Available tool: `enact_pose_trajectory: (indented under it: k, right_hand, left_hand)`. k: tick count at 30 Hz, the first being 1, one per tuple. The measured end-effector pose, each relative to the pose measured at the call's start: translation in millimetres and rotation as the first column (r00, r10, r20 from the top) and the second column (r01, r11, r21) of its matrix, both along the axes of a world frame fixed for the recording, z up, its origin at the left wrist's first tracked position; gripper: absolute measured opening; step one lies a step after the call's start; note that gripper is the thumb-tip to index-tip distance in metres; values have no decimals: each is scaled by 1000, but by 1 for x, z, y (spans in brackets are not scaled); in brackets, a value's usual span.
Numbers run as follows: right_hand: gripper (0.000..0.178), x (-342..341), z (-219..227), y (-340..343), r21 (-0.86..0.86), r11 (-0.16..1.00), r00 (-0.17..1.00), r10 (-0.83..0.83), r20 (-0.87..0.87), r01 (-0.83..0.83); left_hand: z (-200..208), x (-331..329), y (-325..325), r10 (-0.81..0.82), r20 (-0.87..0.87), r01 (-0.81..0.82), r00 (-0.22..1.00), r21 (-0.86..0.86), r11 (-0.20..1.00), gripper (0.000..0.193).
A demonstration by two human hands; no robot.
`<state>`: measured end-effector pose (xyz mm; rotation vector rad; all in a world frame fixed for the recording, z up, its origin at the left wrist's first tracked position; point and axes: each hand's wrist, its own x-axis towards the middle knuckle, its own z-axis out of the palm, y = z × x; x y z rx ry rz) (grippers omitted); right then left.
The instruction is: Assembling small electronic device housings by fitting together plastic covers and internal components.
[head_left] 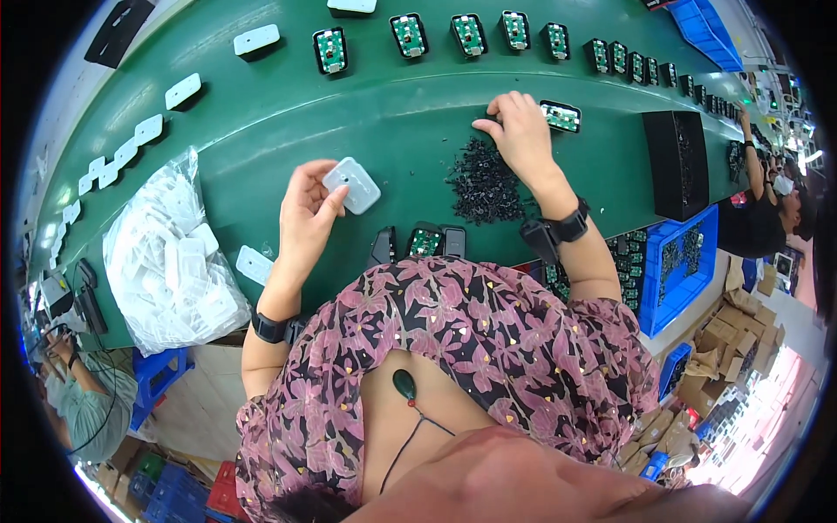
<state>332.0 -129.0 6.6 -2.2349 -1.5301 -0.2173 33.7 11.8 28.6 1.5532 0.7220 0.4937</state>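
My left hand (307, 205) grips a white plastic cover (353, 186) by its edge, thumb on its face, held over the green bench. My right hand (523, 135) is at the far edge of a pile of small black parts (488, 185), thumb and fingers drawn together. Something dark shows at those fingertips, too small to name. Right beside this hand lies a black housing with a green circuit board (561, 116). Close to my body sit another board in its housing (425, 241) and black housings (384, 247). A white cover (254, 264) lies by my left forearm.
A clear bag of white covers (179, 270) stands at the left. Along the far side run a row of board-filled housings (408, 37) and a line of white covers (183, 91). To the right are a black box (676, 166) and a blue crate (680, 279). Other people work at both sides.
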Motion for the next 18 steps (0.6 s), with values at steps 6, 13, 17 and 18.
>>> enact_pose_trajectory:
  k: [6, 13, 17, 18]
  right_hand:
    - [15, 0, 2, 5, 44, 996, 997, 80, 12, -80]
    - [9, -53, 48, 26, 190, 975, 147, 207, -967, -116]
    - [11, -86, 59, 40, 309, 945, -61, 304, -951, -107]
    - [11, -91, 57, 45, 310, 944, -61, 305, -950, -117]
  left_hand:
    - [11, 3, 2, -4, -60, -2, 998, -95, 996, 22]
    - [20, 34, -7, 10, 49, -11, 999, 31, 999, 17]
    - [24, 43, -9, 5, 90, -28, 996, 258, 966, 21]
    - [27, 43, -8, 6, 103, -43, 995, 356, 933, 21]
